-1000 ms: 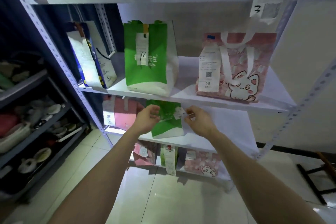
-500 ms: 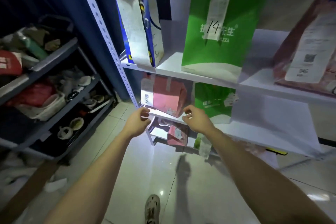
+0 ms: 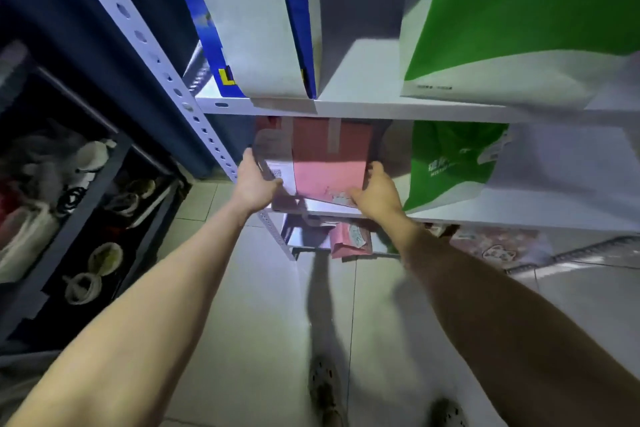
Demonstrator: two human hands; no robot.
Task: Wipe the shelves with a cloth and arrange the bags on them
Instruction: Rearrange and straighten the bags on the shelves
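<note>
From the head camera: my left hand (image 3: 254, 184) and right hand (image 3: 375, 192), empty half a second ago, now clasp the pink bag (image 3: 329, 163) by its two sides. It stands just left of the green bag (image 3: 450, 163), so I judge that arranging has begun.

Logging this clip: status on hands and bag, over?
Left hand and right hand grip pink bag by its side edges. Bag at shelf front, left end. Green bag stands to its right, not touching. No cloth in view.

Bare left hand (image 3: 254, 184), bare right hand (image 3: 377, 196), bare forearms (image 3: 166, 288), dark perforated clogs (image 3: 323, 388) on both feet
</note>
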